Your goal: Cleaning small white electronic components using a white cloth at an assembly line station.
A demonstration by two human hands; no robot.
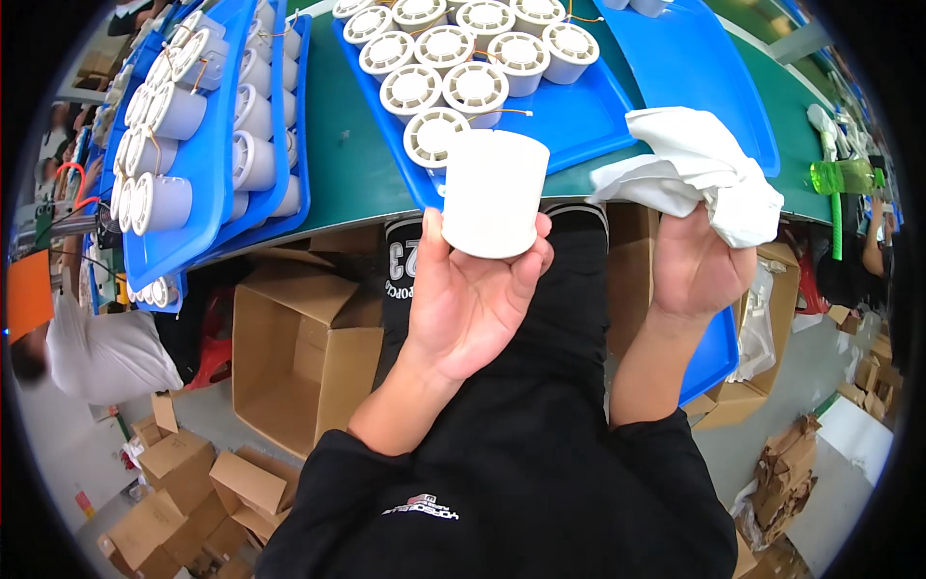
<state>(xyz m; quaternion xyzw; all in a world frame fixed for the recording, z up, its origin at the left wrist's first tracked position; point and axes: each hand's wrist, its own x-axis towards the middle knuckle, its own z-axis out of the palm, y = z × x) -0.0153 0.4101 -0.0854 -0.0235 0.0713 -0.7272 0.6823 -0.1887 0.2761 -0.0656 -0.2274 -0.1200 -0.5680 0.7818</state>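
Note:
In my left hand (473, 314) is a smooth white cylinder (497, 193), its plain side turned up toward me and my fingers wrapped around its lower end. My right hand (699, 265) grips a crumpled white cloth (709, 174), which bunches over the fingers and hides most of them. Just beyond the cylinder lies a blue tray (569, 125) with several white cylindrical units (444, 46) on it, their slotted round tops facing up and thin orange wires on some. Cloth and cylinder are apart from each other.
Stacked blue trays (217, 164) with more white units stand at the left of the green table (357, 164). Another blue tray (704, 68) lies at the right. Below are open cardboard boxes (299, 357). A green bottle (844, 178) is at far right; a person in white (111, 347), far left.

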